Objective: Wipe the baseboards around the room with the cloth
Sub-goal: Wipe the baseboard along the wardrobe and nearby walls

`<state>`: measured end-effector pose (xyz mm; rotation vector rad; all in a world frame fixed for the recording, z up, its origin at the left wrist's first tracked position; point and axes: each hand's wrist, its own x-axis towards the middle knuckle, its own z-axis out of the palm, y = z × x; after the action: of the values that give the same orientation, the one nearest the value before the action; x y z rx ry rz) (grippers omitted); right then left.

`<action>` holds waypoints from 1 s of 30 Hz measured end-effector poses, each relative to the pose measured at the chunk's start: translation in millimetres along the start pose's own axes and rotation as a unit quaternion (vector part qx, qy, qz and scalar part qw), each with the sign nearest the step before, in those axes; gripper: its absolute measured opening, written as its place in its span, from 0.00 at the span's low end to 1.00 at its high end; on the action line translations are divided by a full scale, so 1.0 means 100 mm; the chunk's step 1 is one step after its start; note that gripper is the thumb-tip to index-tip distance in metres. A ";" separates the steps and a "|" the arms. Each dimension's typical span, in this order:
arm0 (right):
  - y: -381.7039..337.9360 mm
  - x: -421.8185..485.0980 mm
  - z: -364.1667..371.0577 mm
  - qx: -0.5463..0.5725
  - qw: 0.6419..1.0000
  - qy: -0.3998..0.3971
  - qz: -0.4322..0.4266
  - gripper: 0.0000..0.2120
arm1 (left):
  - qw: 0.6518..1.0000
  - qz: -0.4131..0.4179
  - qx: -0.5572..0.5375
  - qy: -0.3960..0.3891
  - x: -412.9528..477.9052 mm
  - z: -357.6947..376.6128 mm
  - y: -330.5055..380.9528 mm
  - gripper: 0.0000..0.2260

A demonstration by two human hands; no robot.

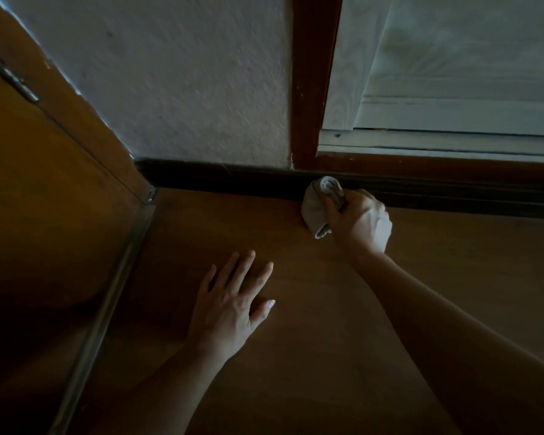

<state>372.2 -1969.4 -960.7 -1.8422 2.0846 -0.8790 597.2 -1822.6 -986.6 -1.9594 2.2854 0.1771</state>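
Two bare forearms came in from the bottom edge over the brown wood-look laminate floor [296, 356]. The left hand [230, 312] lay flat on that floor, fingers straight and spread, holding nothing; it looked like a brace for the person's weight. The right hand [360, 221] was curled tightly round a pale grey bunched cloth [316, 205], whose rolled end touched the dark wooden baseboard [217, 180] just below the foot of a red-brown wooden door post [311, 89]. A loose fold of the cloth hung down to the floor.

Left of the post, the baseboard ran under a rough white plastered wall [186, 89] to a corner with an orange-brown wooden door [29, 199] and a dull metal threshold strip [107, 296].

Judging from this, the wad was the main risk: bunched so tightly, it probably met the board on one small patch, so the top ledge or the foot could be skipped. The corner by the strip looked easy to miss, too tight for a fat wad. The bracing palm might also slide on the smooth laminate.
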 end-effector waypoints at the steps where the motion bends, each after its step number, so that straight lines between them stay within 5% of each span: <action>1: 0.00 0.00 0.01 -0.002 1.000 0.000 0.002 0.14 | 1.000 0.001 0.001 0.000 0.00 -0.01 0.00 0.29; 21: -0.46 -0.04 0.35 0.000 0.999 -0.010 -0.040 0.15 | 0.999 0.002 -0.042 0.028 0.00 0.02 -0.04 0.28; 30: 0.37 0.06 -0.28 -0.049 0.999 0.020 0.010 0.16 | 0.998 0.002 -0.048 0.030 0.12 -0.11 0.04 0.28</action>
<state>325.6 -1965.6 -958.5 -1.8624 2.2034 -0.8294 590.8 -1835.5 -977.7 -2.0331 2.3588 0.2363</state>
